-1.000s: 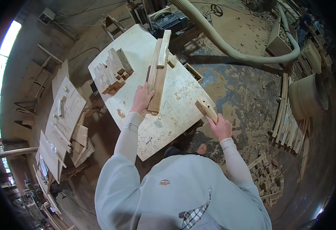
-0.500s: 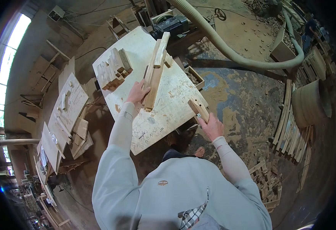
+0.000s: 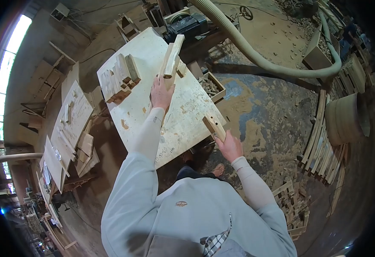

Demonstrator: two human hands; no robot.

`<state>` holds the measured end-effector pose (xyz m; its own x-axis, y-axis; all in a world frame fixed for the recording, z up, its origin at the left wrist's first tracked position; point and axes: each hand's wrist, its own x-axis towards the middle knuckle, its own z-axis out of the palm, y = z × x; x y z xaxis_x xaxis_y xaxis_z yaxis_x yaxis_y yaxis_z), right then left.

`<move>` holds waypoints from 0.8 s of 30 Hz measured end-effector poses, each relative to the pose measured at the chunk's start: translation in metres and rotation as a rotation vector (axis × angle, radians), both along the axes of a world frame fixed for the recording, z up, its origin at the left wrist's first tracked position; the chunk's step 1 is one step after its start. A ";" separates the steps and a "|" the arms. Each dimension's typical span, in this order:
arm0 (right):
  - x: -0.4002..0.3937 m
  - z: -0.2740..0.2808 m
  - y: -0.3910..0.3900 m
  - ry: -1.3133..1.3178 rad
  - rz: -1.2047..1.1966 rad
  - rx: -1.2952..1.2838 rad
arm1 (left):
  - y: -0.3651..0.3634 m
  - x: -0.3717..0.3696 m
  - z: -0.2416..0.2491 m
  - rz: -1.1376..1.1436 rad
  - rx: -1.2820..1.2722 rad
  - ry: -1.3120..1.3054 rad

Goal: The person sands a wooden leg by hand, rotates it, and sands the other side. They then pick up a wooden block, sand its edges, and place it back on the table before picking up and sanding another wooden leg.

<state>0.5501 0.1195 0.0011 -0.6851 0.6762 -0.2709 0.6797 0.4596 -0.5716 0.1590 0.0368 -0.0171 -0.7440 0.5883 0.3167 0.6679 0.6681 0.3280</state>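
One pale, stained worktable (image 3: 129,112) bears one stack of wooden pieces (image 3: 118,80) and long boards (image 3: 174,55), their count unclear. The left hand (image 3: 162,93) lies over them, its grip unclear. The right hand (image 3: 231,147) clasps one pale, two-holed wooden block (image 3: 215,126) at the table's edge.

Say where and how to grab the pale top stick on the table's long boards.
Mid-length, I'd say, from above, closing across its two long sides. The top stick is long and narrow and lies raised on the boards, so those sides look reachable. Stay off its near end: the small block crowds the right side there.
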 end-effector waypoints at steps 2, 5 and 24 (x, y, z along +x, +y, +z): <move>-0.001 -0.004 0.000 -0.005 0.005 -0.008 | -0.002 0.001 0.001 -0.015 0.001 0.000; 0.000 -0.007 0.000 0.005 -0.004 -0.018 | -0.001 -0.002 0.000 -0.014 -0.024 -0.017; -0.018 -0.074 -0.002 0.103 -0.005 0.082 | -0.004 -0.012 -0.028 0.020 0.035 0.043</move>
